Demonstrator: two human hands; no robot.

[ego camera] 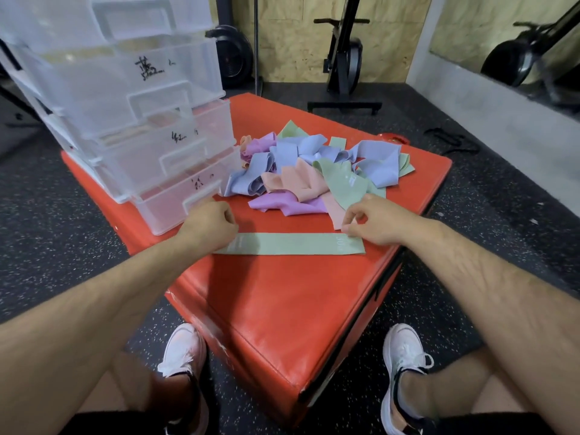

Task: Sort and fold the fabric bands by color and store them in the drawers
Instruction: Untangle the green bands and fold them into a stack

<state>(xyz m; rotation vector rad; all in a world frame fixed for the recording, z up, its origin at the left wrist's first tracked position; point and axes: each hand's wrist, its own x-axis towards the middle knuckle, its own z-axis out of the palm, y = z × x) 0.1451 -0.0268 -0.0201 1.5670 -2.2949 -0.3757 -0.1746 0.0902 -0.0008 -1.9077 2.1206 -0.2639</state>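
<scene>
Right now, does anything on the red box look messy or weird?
Yes: the fabric bands lie in a tangled heap on the red padded box, blue, purple, peach and green all mixed and crumpled. Only one green band lies flat and straight in front. Nothing looks torn.

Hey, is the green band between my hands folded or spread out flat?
Spread flat. The green band lies as one full-length strip on the red pad, the left hand and right hand holding its ends.

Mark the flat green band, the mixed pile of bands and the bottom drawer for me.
flat green band (pixel 292 244): head view, middle of the strip.
pile of bands (pixel 298 182): head view, peach band at its centre.
bottom drawer (pixel 166 211): head view, clear front wall.
</scene>
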